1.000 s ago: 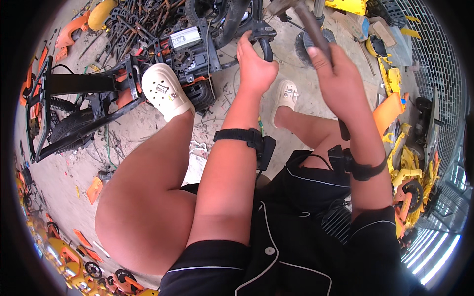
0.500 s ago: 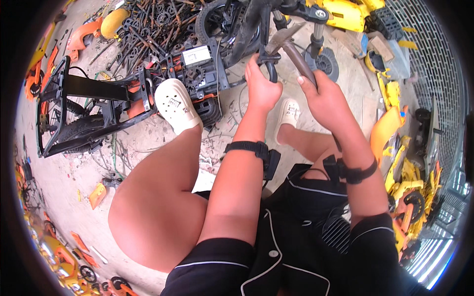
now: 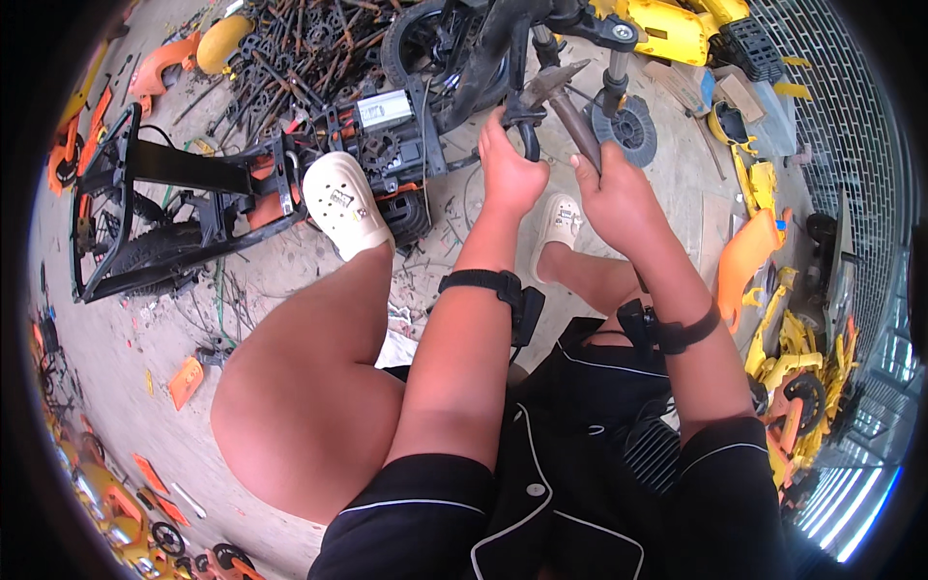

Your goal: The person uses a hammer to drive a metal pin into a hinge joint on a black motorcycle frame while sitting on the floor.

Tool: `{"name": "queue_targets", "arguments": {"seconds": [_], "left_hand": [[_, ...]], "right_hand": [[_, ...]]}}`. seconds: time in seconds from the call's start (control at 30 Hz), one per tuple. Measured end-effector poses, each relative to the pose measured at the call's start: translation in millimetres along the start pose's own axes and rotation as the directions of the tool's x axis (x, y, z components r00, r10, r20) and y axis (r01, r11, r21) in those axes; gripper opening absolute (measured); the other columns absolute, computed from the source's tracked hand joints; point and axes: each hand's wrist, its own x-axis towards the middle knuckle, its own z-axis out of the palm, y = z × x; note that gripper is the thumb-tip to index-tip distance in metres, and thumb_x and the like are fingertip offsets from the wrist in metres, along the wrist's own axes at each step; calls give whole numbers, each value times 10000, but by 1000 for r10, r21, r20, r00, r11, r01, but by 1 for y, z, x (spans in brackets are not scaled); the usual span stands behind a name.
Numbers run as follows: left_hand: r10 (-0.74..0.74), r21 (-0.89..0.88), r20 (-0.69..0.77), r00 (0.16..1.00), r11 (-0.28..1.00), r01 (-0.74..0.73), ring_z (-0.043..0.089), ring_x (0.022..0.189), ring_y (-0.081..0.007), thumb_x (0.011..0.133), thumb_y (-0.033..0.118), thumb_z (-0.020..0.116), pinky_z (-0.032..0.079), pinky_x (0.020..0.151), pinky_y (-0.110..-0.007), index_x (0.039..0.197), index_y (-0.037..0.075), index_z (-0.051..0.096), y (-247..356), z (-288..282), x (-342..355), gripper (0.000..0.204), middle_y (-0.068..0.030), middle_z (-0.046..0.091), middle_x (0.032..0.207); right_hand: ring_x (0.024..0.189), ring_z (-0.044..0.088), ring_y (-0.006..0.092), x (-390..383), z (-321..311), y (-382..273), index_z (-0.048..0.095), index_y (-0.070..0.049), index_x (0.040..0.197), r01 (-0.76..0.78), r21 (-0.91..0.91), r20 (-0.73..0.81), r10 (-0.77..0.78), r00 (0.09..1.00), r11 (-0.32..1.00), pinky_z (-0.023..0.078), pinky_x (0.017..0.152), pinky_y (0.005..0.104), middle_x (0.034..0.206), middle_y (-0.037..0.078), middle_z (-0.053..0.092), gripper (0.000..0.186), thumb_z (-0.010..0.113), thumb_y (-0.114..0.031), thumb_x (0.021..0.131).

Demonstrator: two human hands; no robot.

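My right hand is wrapped round the handle of a hammer with a pointed metal head. The hammer's head lies against or just over a dark upright part of a black vehicle frame; I cannot tell if they touch. Just left of it, my left hand grips a black hooked metal part hanging from that frame; its fingertips are mostly hidden behind the part. My left foot, in a white clog, rests on the low black chassis.
A heap of rusty metal rods and sprockets lies at the far left. A grey wheel stands beyond the hammer. Yellow and orange plastic panels line the right side by a brick wall. Cables and scraps litter the floor.
The hammer and my right hand have shifted slightly left, and the head now sits a little lower, close to the black part. My left hand keeps nearly the same place.
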Motion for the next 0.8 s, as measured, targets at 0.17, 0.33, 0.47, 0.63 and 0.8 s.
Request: {"name": "queue_targets", "arguments": {"seconds": [0.17, 0.33, 0.47, 0.63, 0.8], "left_hand": [[56, -12, -17, 998, 998, -57, 346, 1366, -440, 634, -4, 714, 259, 1177, -474, 1436, -9, 323, -3, 6, -4, 893, -256, 429, 1388], [29, 15, -21, 999, 999, -29, 378, 1366, -426, 637, 8, 678, 293, 1171, -432, 1456, -41, 314, -8, 0, -4, 897, -264, 414, 1422], [8, 9, 1, 1000, 1000, -8, 368, 1371, -429, 635, 8, 680, 291, 1173, -430, 1467, -34, 301, -1, 0, -6, 915, -262, 414, 1423], [24, 9, 2, 1000, 1000, -24, 349, 1368, -433, 629, 8, 743, 277, 1169, -464, 1438, 1, 326, -1, 2, -11, 910, -255, 427, 1399], [45, -7, -38, 998, 999, -45, 343, 1371, -434, 640, -10, 705, 261, 1175, -472, 1437, 0, 332, -3, 4, -5, 880, -257, 425, 1408]], "right_hand": [[727, 636, 435, -4, -10, 6, 546, 29, 945, -37, 163, -54, 47, 997, 986, 497, 665, 475, 789, 270, 641, 440, 600, -405, 993], [677, 625, 357, -14, -39, -11, 562, 9, 992, 39, 202, -205, 3, 979, 979, 495, 643, 425, 751, 215, 632, 428, 606, -417, 998], [756, 656, 478, -8, -11, 10, 512, 8, 984, 58, -15, -223, -60, 973, 998, 509, 675, 527, 791, 286, 652, 405, 574, -392, 1008], [795, 636, 526, -5, 4, 6, 490, 35, 948, 15, -46, -28, -17, 999, 999, 499, 698, 574, 793, 330, 639, 396, 561, -351, 1004], [775, 647, 467, 6, -15, 2, 540, 47, 942, -19, 43, 72, 15, 997, 999, 502, 692, 498, 797, 288, 643, 443, 594, -390, 991]]}}
